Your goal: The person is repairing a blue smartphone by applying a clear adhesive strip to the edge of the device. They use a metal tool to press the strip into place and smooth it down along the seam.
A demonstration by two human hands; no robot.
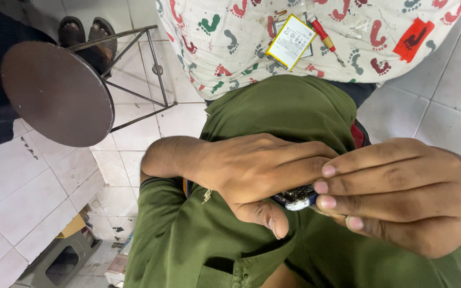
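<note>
Both grips, left hand (252, 173) and right hand (406, 194), pinch one small dark part (297, 196) edgewise.

The scene is lit evenly by soft, bright daylight; no single source can be made out. Only faint shadows are cast beneath the left hand (252, 170) and the right hand (406, 194). A dull sheen is seen on the round stool seat (54, 93) up and left of them. Both hands are rendered slightly soft, and straight lines are bowed toward the edges.
</note>
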